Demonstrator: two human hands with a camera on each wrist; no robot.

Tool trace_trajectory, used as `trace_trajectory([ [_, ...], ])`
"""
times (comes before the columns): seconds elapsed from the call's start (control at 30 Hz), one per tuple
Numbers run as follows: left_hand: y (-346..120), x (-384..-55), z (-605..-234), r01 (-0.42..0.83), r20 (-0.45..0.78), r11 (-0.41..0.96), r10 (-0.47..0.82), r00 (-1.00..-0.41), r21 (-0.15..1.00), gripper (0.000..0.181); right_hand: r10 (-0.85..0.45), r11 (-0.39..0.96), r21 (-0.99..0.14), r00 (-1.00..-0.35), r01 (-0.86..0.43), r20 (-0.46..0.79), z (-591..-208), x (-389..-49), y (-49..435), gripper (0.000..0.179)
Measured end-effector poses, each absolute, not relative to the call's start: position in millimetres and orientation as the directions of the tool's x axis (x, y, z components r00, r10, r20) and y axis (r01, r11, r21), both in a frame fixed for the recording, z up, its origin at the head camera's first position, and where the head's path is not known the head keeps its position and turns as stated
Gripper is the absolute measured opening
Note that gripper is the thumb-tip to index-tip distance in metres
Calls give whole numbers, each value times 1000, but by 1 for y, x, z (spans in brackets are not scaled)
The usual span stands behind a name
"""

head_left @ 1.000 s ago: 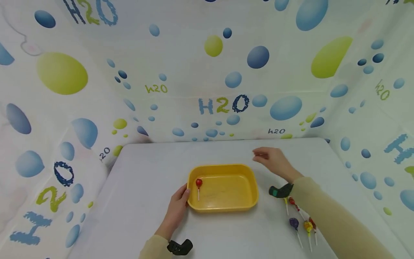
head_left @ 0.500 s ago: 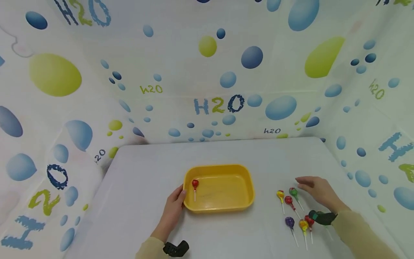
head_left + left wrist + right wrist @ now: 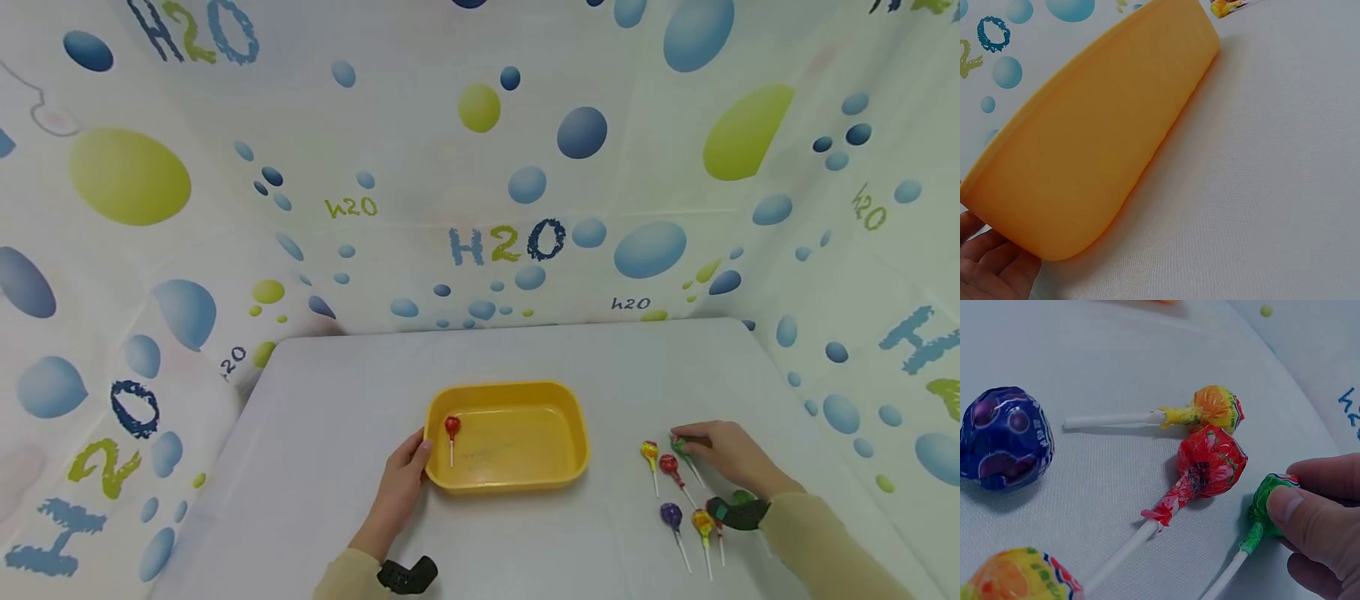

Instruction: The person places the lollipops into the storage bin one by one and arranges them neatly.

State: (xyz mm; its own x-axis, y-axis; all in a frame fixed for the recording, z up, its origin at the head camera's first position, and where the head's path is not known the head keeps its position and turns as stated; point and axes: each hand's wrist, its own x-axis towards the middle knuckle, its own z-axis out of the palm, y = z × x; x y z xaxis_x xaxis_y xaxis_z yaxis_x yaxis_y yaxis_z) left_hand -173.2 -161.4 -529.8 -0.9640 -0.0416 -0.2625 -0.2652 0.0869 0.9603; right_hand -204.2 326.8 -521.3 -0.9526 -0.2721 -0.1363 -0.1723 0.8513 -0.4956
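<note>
My right hand (image 3: 731, 454) pinches the wrapped head of a green lollipop (image 3: 1262, 509) between thumb and fingers, its white stick slanting down over the cloth. My left hand (image 3: 401, 475) holds the left end of a yellow plastic tray (image 3: 517, 482), thumb at the rim. Inside that tray, at the left, lies one red lollipop (image 3: 452, 427). Close to the right hand are another red lollipop (image 3: 1213, 461) and a yellow-orange lollipop (image 3: 1217, 407). A purple lollipop (image 3: 672, 517) and a second yellow-orange lollipop (image 3: 703, 527) lie nearer the front.
Under the right wrist, a further red lollipop and another green lollipop (image 3: 742, 497) are partly hidden. A white cloth (image 3: 360, 375) covers the table. Behind and beside it hangs a patterned curtain (image 3: 420, 167) with blue and green drops.
My right hand has moved from beyond the tray's far right corner to the lollipops at the right, and now grips the green one. The left hand stays at the tray.
</note>
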Motion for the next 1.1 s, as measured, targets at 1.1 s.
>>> trace_trajectory([
  [1.1, -167, -174, -533, -226, -225, 117, -19, -974, 967, 50, -601, 732, -500, -784, -462, -156, -457, -276, 36, 14],
])
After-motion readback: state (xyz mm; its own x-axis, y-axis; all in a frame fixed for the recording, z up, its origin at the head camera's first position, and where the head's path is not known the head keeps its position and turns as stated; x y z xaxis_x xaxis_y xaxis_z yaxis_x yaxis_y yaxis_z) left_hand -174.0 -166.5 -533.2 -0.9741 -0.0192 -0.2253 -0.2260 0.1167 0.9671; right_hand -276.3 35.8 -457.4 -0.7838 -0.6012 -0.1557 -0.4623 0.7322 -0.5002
